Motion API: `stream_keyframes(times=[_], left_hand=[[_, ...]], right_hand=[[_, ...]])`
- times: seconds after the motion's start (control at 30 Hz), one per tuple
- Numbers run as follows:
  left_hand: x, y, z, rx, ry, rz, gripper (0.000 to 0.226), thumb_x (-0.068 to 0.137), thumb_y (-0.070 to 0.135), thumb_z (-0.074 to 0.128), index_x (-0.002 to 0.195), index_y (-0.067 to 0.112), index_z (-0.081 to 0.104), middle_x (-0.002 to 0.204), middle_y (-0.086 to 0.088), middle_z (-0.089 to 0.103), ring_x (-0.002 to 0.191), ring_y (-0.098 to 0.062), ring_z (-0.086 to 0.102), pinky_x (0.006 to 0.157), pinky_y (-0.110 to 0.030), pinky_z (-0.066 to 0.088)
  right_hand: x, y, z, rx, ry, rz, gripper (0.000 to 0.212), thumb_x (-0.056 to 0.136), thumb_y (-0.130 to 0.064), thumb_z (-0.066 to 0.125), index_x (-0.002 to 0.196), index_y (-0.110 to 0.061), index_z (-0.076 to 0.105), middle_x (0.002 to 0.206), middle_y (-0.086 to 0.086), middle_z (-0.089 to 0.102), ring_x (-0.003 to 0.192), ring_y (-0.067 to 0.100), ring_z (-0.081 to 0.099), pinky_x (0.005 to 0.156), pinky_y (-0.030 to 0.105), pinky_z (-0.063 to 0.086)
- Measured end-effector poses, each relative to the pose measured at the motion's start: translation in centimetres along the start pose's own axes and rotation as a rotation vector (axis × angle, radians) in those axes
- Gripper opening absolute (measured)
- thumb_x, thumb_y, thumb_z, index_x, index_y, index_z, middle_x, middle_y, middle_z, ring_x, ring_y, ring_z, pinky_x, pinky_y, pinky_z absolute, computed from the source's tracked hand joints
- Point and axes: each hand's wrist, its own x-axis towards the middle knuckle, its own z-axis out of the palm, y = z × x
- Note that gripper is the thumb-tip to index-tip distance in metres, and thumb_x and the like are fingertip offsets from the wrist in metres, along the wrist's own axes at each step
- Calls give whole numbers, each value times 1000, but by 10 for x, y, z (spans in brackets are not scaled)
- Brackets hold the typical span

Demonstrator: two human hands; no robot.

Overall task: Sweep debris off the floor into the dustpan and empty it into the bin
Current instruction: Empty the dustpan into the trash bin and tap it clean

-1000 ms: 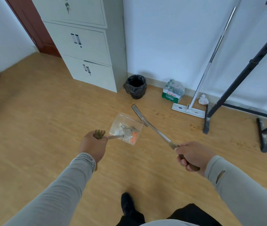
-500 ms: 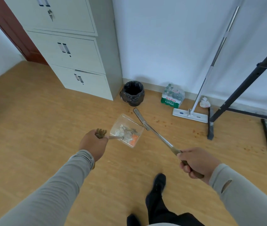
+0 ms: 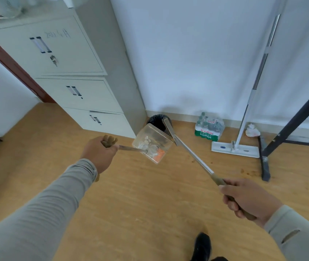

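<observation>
Above the wood floor (image 3: 140, 194), the left hand (image 3: 98, 154) is curled round the handle of a clear dustpan (image 3: 152, 143), holding it up in the air with its open side tilted away. White scraps and an orange piece of debris (image 3: 152, 150) lie inside the pan. The right hand (image 3: 248, 199) grips the brown end of a broom (image 3: 191, 154), whose metal shaft runs up and left across the view; its narrow head sits just beside the pan's far corner and overlaps the bin's rim as seen from the head camera. Whether it touches either one I cannot tell.

The bin (image 3: 157, 121), black-lined and round, stands on the floor against the wall at the corner of a grey cabinet (image 3: 78, 76), just behind the pan in this view. To its right sits a pack of bottles (image 3: 209, 127), then a flat mop (image 3: 234, 148) leaning on the wall, with a crumpled white wad (image 3: 252, 130) near its base. A black stand (image 3: 289, 127) slants across the far right. One black shoe (image 3: 201, 245) shows at the bottom edge. Both sleeves are grey.
</observation>
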Motion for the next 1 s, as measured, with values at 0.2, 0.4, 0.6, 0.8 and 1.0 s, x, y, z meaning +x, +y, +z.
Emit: stream_keyframes(times=[0.2, 0.4, 0.6, 0.8, 1.0], left_hand=[[59, 33, -31, -22, 55, 11, 17, 89, 27, 74, 91, 10, 71, 78, 1, 69, 63, -12, 54, 65, -27, 42], [124, 44, -40, 91, 78, 96, 11, 86, 23, 76, 93, 15, 71, 83, 11, 64, 73, -2, 55, 81, -31, 42], [208, 27, -47, 40, 16, 110, 9, 87, 19, 73, 93, 12, 73, 92, 4, 72, 88, -17, 64, 85, -33, 44], [281, 2, -50, 19, -37, 132, 9, 89, 18, 71, 94, 11, 72, 94, 0, 72, 84, -17, 63, 83, -32, 42], [322, -14, -55, -5, -70, 83, 9, 87, 22, 72, 94, 15, 72, 90, 0, 73, 84, -18, 64, 84, -35, 46]], right_hand=[[30, -57, 15, 13, 48, -68, 20, 98, -9, 57, 115, -16, 62, 67, 9, 56, 45, 13, 45, 40, 25, 37], [66, -84, 47, 44, 92, -78, 31, 96, -9, 59, 126, -17, 60, 65, 9, 56, 43, 13, 44, 40, 23, 36], [107, -121, 78, 80, 104, -64, 30, 95, -8, 60, 124, -16, 61, 67, 10, 56, 44, 13, 43, 39, 23, 35], [141, -158, 117, 82, 134, -36, 22, 97, -8, 58, 115, -21, 62, 72, 12, 57, 48, 13, 44, 41, 26, 36], [169, -184, 142, 102, 137, 27, 22, 98, -10, 58, 118, -19, 61, 74, 11, 57, 50, 13, 44, 42, 24, 39]])
